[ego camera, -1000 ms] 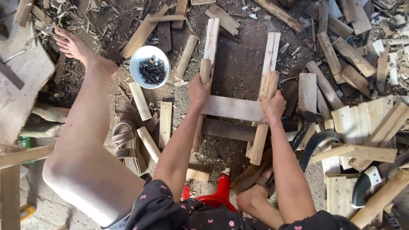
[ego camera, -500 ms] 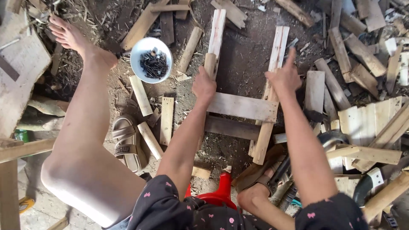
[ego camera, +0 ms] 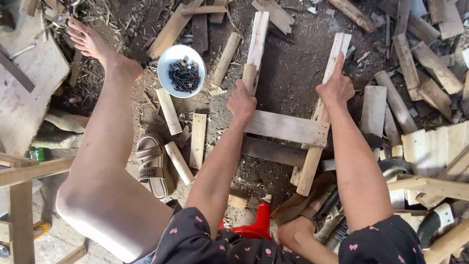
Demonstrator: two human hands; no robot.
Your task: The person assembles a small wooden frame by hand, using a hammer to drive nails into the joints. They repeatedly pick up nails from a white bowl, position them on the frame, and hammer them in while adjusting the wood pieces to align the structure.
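Observation:
A rough wooden frame of two long slats and cross boards lies on the dirt in front of me. My left hand is wrapped around a short wooden handle that stands over the left slat; its head is hidden. My right hand presses flat on the right slat, with a finger stretched along it. A white bowl of dark nails sits to the left of the frame.
My bare left leg stretches out to the left, and a sandal lies beside it. Loose wood offcuts are scattered all around. A red stool is under me. Stacked boards are at right.
My right hand let go of the short piece lower on the right slat and slid up along it, now lying flat. The left hand stays on the handle.

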